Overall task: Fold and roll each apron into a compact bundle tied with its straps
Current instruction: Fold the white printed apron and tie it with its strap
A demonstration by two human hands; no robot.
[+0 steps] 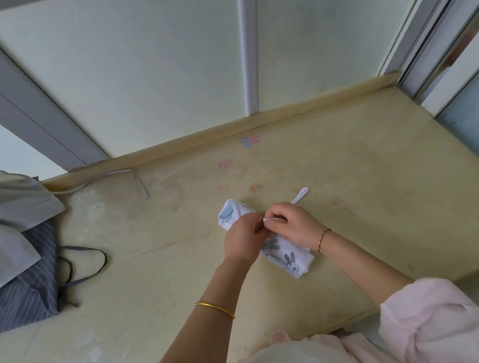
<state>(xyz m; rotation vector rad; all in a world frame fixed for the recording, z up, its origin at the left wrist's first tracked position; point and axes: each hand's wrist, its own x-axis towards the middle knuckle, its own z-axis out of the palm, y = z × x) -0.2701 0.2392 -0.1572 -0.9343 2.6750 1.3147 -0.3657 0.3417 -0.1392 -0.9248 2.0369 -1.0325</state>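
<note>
- Pinching the white strap (271, 220) over the middle of the rolled apron (288, 259), our right hand (293, 226) keeps thumb and forefinger closed on it.
- Our left hand (244, 238) meets the right one at that spot. Its fingers curl in to the same strap, and the two hands touch above the roll.
- We see the apron as a tight white bundle with a blue-grey rabbit print. It lies slantwise on the table (377, 183), near its middle, with one end showing beyond each hand.
- We see the strap's free end come out behind our right hand and lie flat on the table.
- We wear a gold bangle (214, 308) on the left forearm, a thin bracelet (323, 239) on the right wrist and a pink sleeve (447, 322) pushed up the right arm.
- At the table's left edge, well apart from the roll, we see a grey cloth (4, 216) heaped on a dark striped apron (24, 287), whose dark strap (95, 263) loops out onto the table.
- We see a pale strap (134, 179) trailing from that heap along the back ledge.
</note>
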